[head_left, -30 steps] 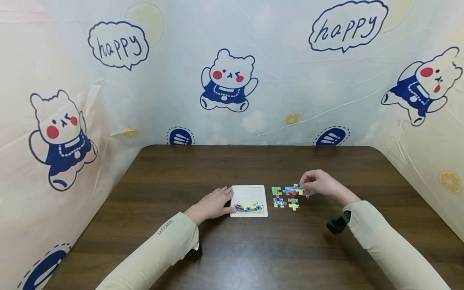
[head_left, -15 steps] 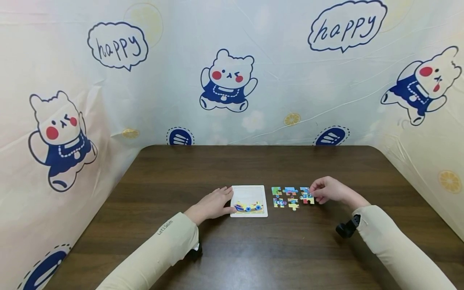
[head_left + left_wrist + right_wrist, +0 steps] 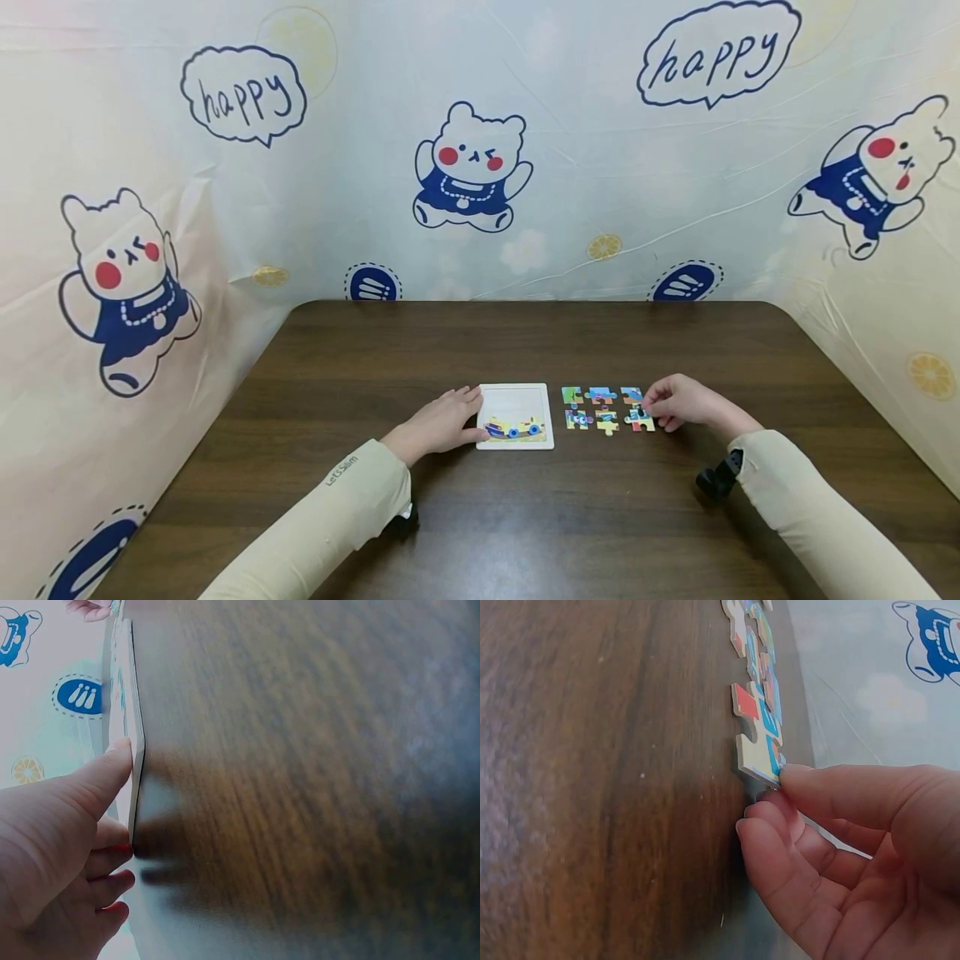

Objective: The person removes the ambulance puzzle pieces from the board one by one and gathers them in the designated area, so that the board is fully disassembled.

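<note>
My left hand (image 3: 438,421) rests at the left side of a white puzzle tray (image 3: 551,421), its thumb near the lower left and fingertips at the upper left corner. Joined jigsaw pieces (image 3: 514,429) with a yellow and blue vehicle picture fill the tray's lower part. In the left wrist view the thumb lies on the tray's edge (image 3: 138,742). My right hand (image 3: 678,402) pinches the right edge of a jigsaw piece (image 3: 639,420) printed red, blue and cream. In the right wrist view that piece (image 3: 759,756) lies low over the table at the thumb tip.
Several loose jigsaw pieces (image 3: 600,395) lie in two short rows between the tray and the right hand, one of them (image 3: 631,395) just above the pinched piece. The brown table (image 3: 525,517) reaches back to a printed curtain (image 3: 570,192).
My right hand has shifted right and then toward me, bringing the pinched piece into the lower row. One piece now lies apart above it. The left hand has stayed put.
</note>
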Demonstrator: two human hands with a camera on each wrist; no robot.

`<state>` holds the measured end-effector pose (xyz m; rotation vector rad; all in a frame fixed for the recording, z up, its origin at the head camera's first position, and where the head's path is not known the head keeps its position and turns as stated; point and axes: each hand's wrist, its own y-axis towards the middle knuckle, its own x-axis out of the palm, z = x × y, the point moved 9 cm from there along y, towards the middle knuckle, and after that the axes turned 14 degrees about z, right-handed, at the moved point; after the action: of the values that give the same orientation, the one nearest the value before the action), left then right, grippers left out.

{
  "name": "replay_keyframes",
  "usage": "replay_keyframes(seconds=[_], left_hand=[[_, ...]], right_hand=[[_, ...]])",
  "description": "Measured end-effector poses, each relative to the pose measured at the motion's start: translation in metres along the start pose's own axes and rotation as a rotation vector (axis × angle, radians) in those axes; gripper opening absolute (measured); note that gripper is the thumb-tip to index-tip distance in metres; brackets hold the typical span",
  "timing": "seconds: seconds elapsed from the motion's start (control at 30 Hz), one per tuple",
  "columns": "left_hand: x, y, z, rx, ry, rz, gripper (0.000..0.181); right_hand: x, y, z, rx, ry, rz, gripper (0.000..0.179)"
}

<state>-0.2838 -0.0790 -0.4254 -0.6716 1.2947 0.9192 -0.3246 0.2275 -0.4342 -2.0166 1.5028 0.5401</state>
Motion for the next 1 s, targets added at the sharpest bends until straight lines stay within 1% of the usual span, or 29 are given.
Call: replay_keyframes(seconds=[0.17,0.4,0.57,0.7,0.83,1.0], left_hand=[[0.000,0.000,0.000,0.003,0.000,-0.001,0.070],[0.001,-0.001,0.001,0.016,0.010,0.005,0.070],[-0.001,-0.001,0.002,0.028,0.021,0.017,0.069],[-0.002,-0.001,0.002,0.021,0.029,0.015,0.070],[-0.001,-0.001,0.001,0.017,0.031,0.013,0.070],[-0.002,-0.001,0.001,0.028,0.032,0.022,0.069]], right_hand=[[0.000,0.000,0.001,0.010,-0.007,0.007,0.010],[0.000,-0.003,-0.004,0.001,-0.016,0.007,0.009],[-0.002,-0.001,-0.008,-0.009,-0.010,0.019,0.010],[-0.003,0.001,-0.019,-0.044,0.003,0.035,0.011],[-0.002,0.002,-0.037,-0.114,0.004,0.049,0.015],[0.005,0.002,-0.059,-0.180,0.006,0.039,0.017]])
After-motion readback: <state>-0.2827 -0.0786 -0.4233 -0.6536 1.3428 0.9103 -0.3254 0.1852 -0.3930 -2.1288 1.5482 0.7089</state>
